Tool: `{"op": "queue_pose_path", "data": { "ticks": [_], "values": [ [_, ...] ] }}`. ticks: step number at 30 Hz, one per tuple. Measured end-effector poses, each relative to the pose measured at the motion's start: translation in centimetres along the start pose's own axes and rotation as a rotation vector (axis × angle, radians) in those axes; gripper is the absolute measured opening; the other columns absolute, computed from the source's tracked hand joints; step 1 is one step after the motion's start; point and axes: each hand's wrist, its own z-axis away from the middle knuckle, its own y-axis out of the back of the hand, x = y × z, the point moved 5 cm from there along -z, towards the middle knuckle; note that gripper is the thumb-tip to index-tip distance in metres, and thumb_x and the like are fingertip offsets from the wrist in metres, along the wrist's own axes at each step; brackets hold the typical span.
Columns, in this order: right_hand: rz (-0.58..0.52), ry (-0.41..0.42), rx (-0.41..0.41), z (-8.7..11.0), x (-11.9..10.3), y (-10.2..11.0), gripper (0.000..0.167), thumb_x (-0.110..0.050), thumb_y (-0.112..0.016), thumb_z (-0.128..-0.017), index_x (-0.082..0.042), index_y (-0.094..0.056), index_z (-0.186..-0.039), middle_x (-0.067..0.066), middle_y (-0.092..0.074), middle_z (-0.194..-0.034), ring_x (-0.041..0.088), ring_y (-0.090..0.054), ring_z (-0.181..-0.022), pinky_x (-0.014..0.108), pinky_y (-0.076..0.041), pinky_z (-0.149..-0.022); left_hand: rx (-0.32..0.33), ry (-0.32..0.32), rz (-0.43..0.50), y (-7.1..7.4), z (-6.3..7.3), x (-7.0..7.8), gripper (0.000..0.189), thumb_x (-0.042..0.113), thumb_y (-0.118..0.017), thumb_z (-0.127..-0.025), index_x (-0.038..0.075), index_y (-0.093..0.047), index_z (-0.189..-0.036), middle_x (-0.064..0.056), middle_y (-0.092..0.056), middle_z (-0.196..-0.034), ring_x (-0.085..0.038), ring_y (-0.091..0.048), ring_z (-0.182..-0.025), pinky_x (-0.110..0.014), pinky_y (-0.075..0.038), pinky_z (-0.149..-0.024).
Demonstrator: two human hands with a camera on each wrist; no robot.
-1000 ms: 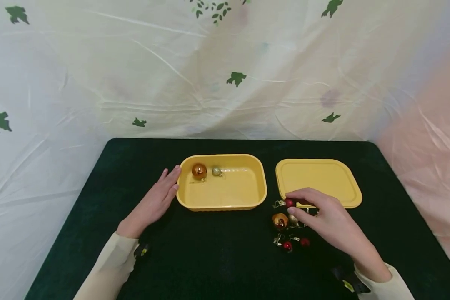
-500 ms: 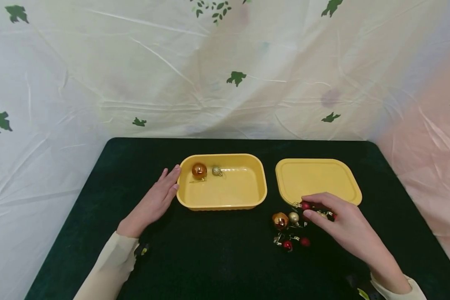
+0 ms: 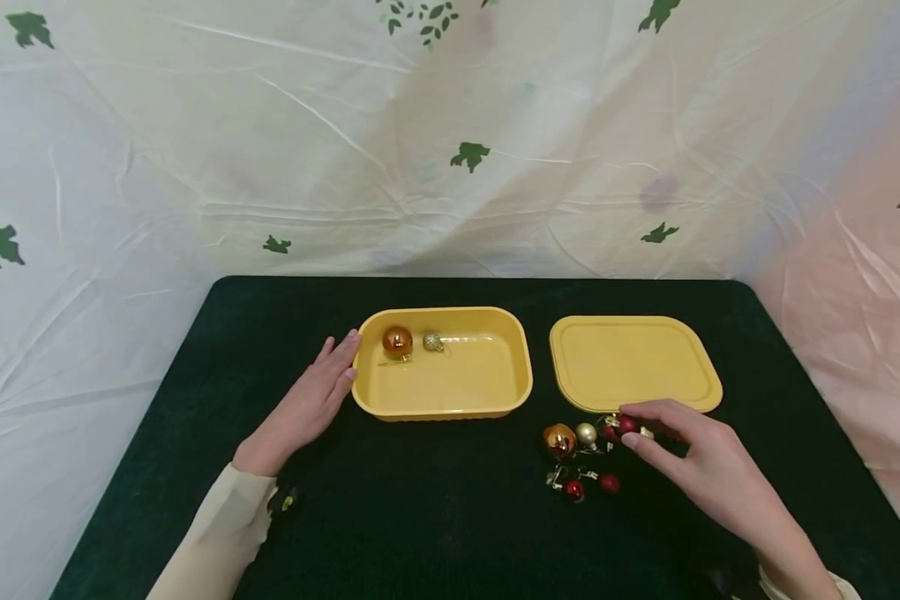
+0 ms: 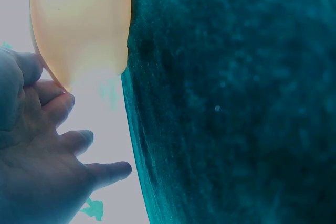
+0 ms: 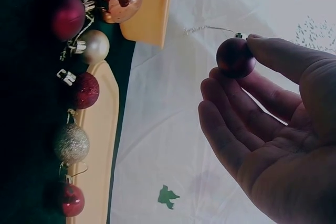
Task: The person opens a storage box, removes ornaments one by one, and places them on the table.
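My left hand [image 3: 303, 404] rests straight fingers against the left wall of a yellow box [image 3: 442, 414]; in the left wrist view its fingertips touch the box [image 4: 84, 24]. Inside lie a shiny copper bauble [image 3: 398, 341] and a small gold glitter bauble [image 3: 432, 342]. With thumb and fingertips, my right hand [image 3: 708, 471] pinches a dark red bauble [image 5: 235, 59] by the lid's front edge, its hanging thread sticking out. Around it on the cloth are a copper bauble [image 3: 559, 441], a pale gold one [image 3: 587, 433] and red ones, including a glittery red bauble [image 5: 86, 91].
A yellow lid [image 3: 633, 362] lies flat right of the box, just behind the loose baubles. Dark green cloth [image 3: 435, 517] covers the table. A pale curtain [image 3: 360, 167] with green leaf and bird prints hangs behind it.
My right hand, pinching the dark red bauble, has moved right and nearer to me, uncovering the pale gold bauble and more of the lid. The left hand stays against the box.
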Motion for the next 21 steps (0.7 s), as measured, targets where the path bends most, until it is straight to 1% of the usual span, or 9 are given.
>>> {"op": "queue_pose_path", "data": {
  "ticks": [5, 8, 12, 17, 19, 21],
  "values": [
    [0.010, 0.009, 0.027, 0.5, 0.4, -0.1, 0.027, -0.026, -0.078, -0.095, -0.026, -0.074, -0.121, -0.010, -0.073, -0.115, 0.005, -0.065, -0.097, 0.009, -0.046, -0.078, 0.005, -0.015, 0.004, 0.0, 0.0, 0.0, 0.057, 0.032, -0.033, -0.115, 0.013, -0.018, -0.167, -0.008, -0.013, -0.173, -0.035, -0.005, -0.159, -0.063, -0.012, -0.125],
    [0.012, -0.003, 0.023, 0.6, 0.7, -0.1, 0.027, -0.026, -0.078, -0.095, -0.024, -0.074, -0.122, -0.009, -0.074, -0.116, 0.005, -0.065, -0.097, 0.011, -0.047, -0.079, 0.004, -0.017, 0.004, 0.1, 0.0, -0.1, 0.057, 0.032, -0.033, -0.115, 0.013, -0.018, -0.167, -0.008, -0.013, -0.173, -0.034, -0.005, -0.159, -0.063, -0.012, -0.125],
    [0.020, -0.024, 0.006, 0.7, 1.3, -0.3, 0.028, -0.027, -0.078, -0.095, -0.025, -0.073, -0.122, -0.007, -0.074, -0.116, 0.008, -0.065, -0.097, 0.019, -0.051, -0.077, 0.004, -0.013, 0.005, 0.1, 0.0, -0.1, 0.057, 0.031, -0.034, -0.115, 0.012, -0.018, -0.166, -0.009, -0.013, -0.173, -0.034, -0.005, -0.159, -0.062, -0.011, -0.125],
    [0.052, -0.047, -0.009, 1.1, 2.2, -0.6, 0.028, -0.029, -0.079, -0.095, -0.023, -0.074, -0.122, -0.006, -0.073, -0.116, 0.006, -0.065, -0.100, 0.026, -0.054, -0.077, 0.006, -0.015, 0.013, 0.1, -0.1, -0.2, 0.058, 0.032, -0.034, -0.115, 0.012, -0.018, -0.166, -0.008, -0.013, -0.173, -0.033, -0.005, -0.159, -0.061, -0.011, -0.125],
    [0.059, -0.048, -0.008, 1.3, 2.5, -0.8, 0.028, -0.029, -0.079, -0.094, -0.023, -0.075, -0.121, -0.006, -0.073, -0.116, 0.006, -0.065, -0.101, 0.024, -0.054, -0.077, 0.005, -0.012, 0.015, 0.0, -0.1, -0.2, 0.058, 0.033, -0.034, -0.115, 0.014, -0.017, -0.167, -0.007, -0.013, -0.173, -0.034, -0.004, -0.159, -0.063, -0.012, -0.125],
    [0.064, -0.045, -0.003, 1.6, 2.8, -1.0, 0.028, -0.028, -0.080, -0.093, -0.024, -0.075, -0.120, -0.006, -0.074, -0.116, 0.007, -0.066, -0.102, 0.019, -0.052, -0.078, 0.005, -0.012, 0.015, 0.0, -0.1, -0.2, 0.058, 0.033, -0.034, -0.115, 0.014, -0.017, -0.167, -0.007, -0.013, -0.173, -0.034, -0.004, -0.159, -0.063, -0.012, -0.125]
  ]
}}
